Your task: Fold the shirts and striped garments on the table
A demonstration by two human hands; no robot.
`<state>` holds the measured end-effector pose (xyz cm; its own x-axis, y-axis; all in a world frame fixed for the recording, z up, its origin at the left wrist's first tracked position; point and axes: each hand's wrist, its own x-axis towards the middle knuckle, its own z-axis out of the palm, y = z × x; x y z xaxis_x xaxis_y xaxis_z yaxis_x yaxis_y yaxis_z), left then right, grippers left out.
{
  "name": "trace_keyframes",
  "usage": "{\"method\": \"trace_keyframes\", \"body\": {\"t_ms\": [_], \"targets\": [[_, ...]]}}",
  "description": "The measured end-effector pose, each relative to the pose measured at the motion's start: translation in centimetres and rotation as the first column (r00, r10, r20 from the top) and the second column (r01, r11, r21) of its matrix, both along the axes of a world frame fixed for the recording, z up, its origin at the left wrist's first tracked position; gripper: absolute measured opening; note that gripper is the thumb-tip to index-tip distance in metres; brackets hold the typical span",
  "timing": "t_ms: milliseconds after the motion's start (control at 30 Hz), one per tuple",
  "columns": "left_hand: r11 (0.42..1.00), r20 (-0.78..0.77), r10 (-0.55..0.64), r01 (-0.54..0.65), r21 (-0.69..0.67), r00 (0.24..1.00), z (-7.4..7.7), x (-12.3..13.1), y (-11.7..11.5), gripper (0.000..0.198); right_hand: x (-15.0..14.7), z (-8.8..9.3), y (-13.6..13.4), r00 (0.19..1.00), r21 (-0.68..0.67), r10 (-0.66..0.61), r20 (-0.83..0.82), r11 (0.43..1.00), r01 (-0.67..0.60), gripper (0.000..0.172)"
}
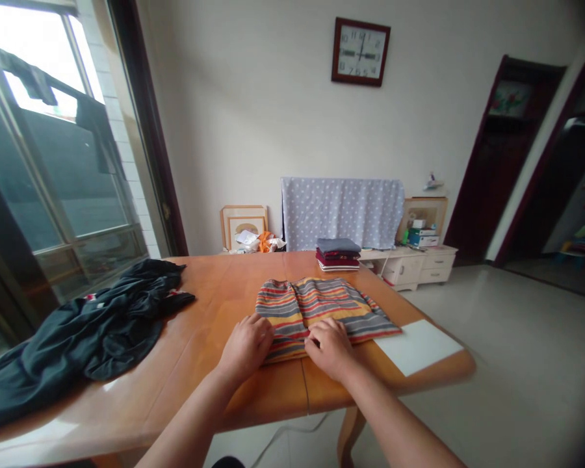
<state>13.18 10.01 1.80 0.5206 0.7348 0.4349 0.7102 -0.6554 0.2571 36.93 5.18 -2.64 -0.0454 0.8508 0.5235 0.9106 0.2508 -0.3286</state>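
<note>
A folded garment with yellow, red and grey stripes [329, 299] lies flat on the wooden table in front of me; its exact kind is not clear. My left hand [247, 344] is at its near left edge, with curled fingers closed on the cloth. Around the middle of its near part, my right hand [330, 348] pinches the fabric, thumb and fingers together. The fingertips of both hands are partly hidden. The garment's right side slants out to a point over a white sheet [416, 348].
Dark crumpled clothing [112, 325] covers the left of the wooden table [214, 286]. A stack of folded clothes [338, 255] stands at the far edge. Beyond are a polka-dot cloth [341, 211] and a low white cabinet [404, 272]. The table's rounded corner is at right.
</note>
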Motion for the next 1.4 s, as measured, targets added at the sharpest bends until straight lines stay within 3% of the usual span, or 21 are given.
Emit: {"method": "trace_keyframes", "body": {"t_ms": [133, 300, 600, 767, 867, 1033, 1167, 1400], "targets": [[0.995, -0.015, -0.078, 0.077, -0.061, 0.997, -1.7, 2.3, 1.3, 0.044, 0.1, -0.2, 0.2, 1.000, -0.013, -0.012, -0.006, 1.000, 0.011, 0.009], [0.980, -0.184, -0.148, 0.120, -0.156, 0.972, -4.0, 3.2, 0.9, 0.078, 0.2, -0.1, 0.3, 0.999, -0.019, -0.018, -0.045, 1.000, 0.017, 0.011], [0.953, -0.239, -0.156, 0.082, -0.291, 0.958, -2.6, 3.4, 1.3, 0.078, 0.1, 0.2, 0.2, 0.997, -0.023, -0.065, -0.040, 0.998, 0.064, 0.013], [0.950, -0.194, -0.229, 0.175, -0.260, 0.954, -0.9, 4.3, 2.5, 0.062, 0.2, -0.2, 0.5, 0.993, -0.052, -0.112, -0.032, 0.993, 0.110, 0.011], [0.967, -0.203, -0.187, 0.145, -0.208, 0.961, 0.0, 5.1, 3.3, 0.063, 0.1, -0.2, 0.5, 0.993, -0.056, -0.116, -0.035, 0.992, 0.113, 0.008], [0.981, -0.108, -0.163, 0.150, -0.122, 0.981, -1.2, 5.9, 3.5, 0.039, 0.1, 0.0, 0.4, 0.992, -0.074, -0.115, -0.061, 0.991, 0.110, 0.010], [0.973, -0.088, -0.197, 0.184, -0.137, 0.976, -2.6, 5.7, 3.0, 0.048, 0.3, 0.0, 0.6, 0.991, -0.088, -0.099, -0.093, 0.992, 0.091, 0.010], [0.971, -0.137, -0.208, 0.188, -0.147, 0.968, -2.3, 5.5, 2.7, 0.056, 1.0, -0.3, 1.2, 0.950, -0.007, -0.028, -0.312, 1.000, 0.028, 0.014]]}}
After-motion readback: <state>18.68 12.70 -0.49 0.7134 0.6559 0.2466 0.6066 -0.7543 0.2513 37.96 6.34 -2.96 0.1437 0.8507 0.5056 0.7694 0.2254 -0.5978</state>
